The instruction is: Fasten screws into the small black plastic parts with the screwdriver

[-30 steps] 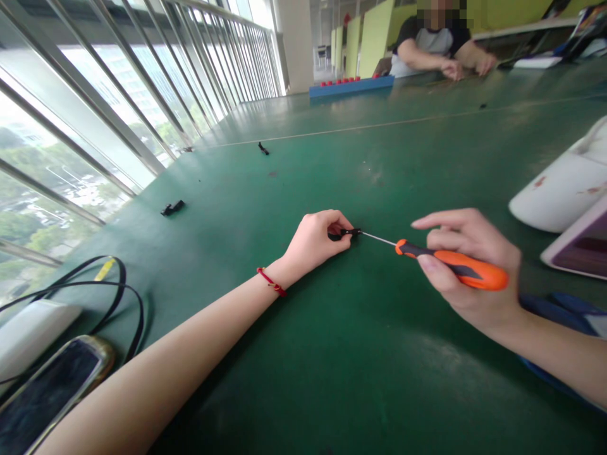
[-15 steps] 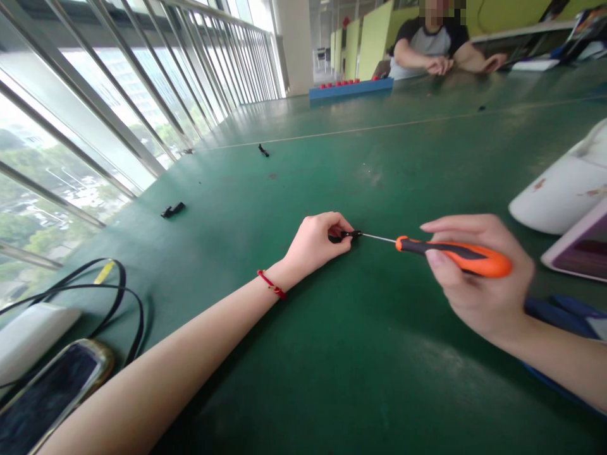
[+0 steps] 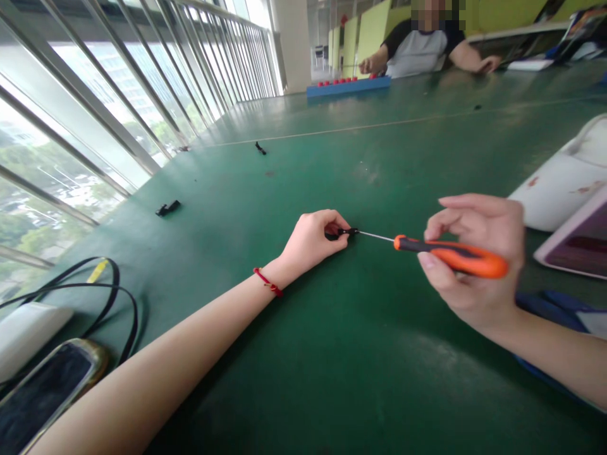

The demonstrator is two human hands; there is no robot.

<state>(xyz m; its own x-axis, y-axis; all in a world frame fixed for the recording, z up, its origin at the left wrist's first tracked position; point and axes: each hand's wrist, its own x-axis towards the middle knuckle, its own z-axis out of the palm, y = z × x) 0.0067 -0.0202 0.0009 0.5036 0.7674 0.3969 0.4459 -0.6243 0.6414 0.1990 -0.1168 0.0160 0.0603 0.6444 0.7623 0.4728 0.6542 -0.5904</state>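
Note:
Between the thumb and fingers of my left hand (image 3: 315, 239) is a small black part (image 3: 348, 232), held low over the green table (image 3: 303, 354). My right hand (image 3: 478, 259) has its thumb and index finger on the handle of an orange and black screwdriver (image 3: 459, 254); the other fingers are raised. The screwdriver lies nearly level, its thin shaft (image 3: 377, 236) pointing left, and its tip meets the right end of the black part. Two more black pieces lie on the table, one (image 3: 168, 208) at the left and one (image 3: 260, 148) farther back.
A phone (image 3: 52, 385), a white box (image 3: 31, 335) and black cables (image 3: 135, 309) lie at the left. White container (image 3: 564, 177) and a pink-edged object (image 3: 576, 240) stand right. Across the table, a person (image 3: 422, 47) sits by a blue block with red knobs (image 3: 348, 87).
The index and other fingers of my right hand have lifted and shifted on the screwdriver handle. Across the table, the person's hand has moved left to the blue block.

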